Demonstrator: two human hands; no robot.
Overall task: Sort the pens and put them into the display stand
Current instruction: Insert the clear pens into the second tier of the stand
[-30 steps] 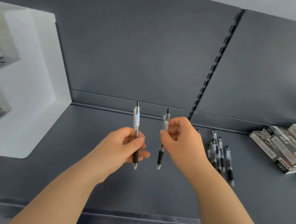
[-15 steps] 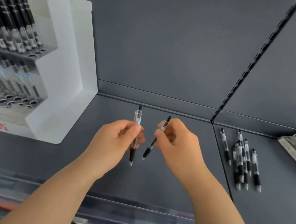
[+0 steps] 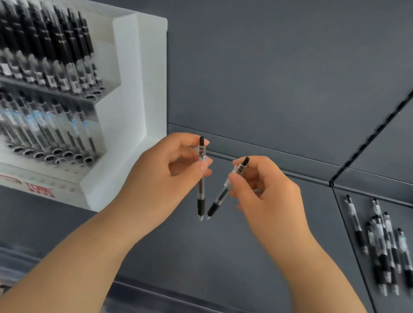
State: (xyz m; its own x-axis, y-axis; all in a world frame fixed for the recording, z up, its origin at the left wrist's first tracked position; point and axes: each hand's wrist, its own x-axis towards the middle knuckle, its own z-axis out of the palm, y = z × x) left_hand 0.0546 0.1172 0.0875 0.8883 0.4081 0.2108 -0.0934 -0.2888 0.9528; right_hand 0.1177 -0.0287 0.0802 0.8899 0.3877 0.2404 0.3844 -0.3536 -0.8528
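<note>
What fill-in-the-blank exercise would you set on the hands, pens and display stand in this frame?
The left hand holds the upright pen; the right hand holds the other pen, which is ____.
The white display stand is on the ____ side of the view.
The loose pens lie on the shelf to the ____ of the right hand.
Both held pens point their tips ____.
Missing words: tilted; left; right; down.
</note>
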